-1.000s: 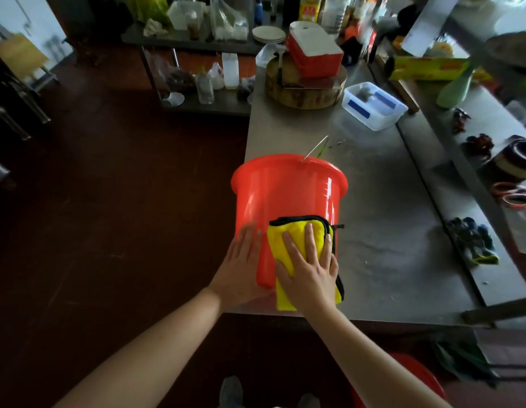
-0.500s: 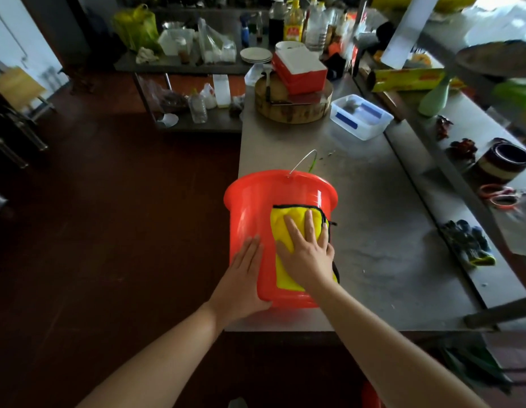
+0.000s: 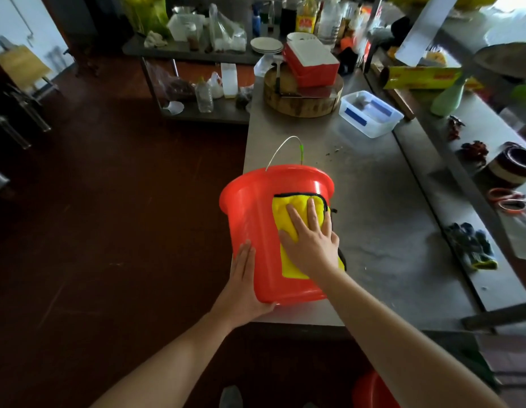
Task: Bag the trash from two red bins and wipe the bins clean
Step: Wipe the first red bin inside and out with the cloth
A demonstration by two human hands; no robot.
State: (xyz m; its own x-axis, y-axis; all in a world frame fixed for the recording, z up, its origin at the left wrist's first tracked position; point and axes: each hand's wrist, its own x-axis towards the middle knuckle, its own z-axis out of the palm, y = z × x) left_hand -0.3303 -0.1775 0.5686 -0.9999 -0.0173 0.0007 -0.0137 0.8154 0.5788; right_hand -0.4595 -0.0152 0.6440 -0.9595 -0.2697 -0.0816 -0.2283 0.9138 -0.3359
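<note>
Red bin point(image 3: 251, 231) tipped on the desk's point(image 3: 388, 231) near corner, a yellow cloth point(image 3: 291, 267) on its wall.
Right hand point(image 3: 311, 245) pressed the cloth flat, fingers straight; left hand point(image 3: 244, 284) braced the base, fingers extended. Clear tub point(image 3: 370, 113) and chopping block point(image 3: 300, 105) stood well behind.

Two bins are showing: one red bin point(image 3: 255, 245) is lying at the centre of the frame, and a second red bin point(image 3: 373, 391) is peeking in at the bottom edge. Two hands are touching the first, the left hand point(image 3: 244, 290) and the right hand point(image 3: 311, 245). One yellow cloth point(image 3: 288, 210) is lying under the right. In the upper middle, one round wooden chopping block point(image 3: 303, 104) is carrying one red-and-white box point(image 3: 311, 63). One clear plastic tub point(image 3: 370, 113) is sitting to its right, and one stack of plates point(image 3: 266, 45) is sitting to its upper left. One bundle of dark gloves point(image 3: 470, 245) is lying at the right.
</note>
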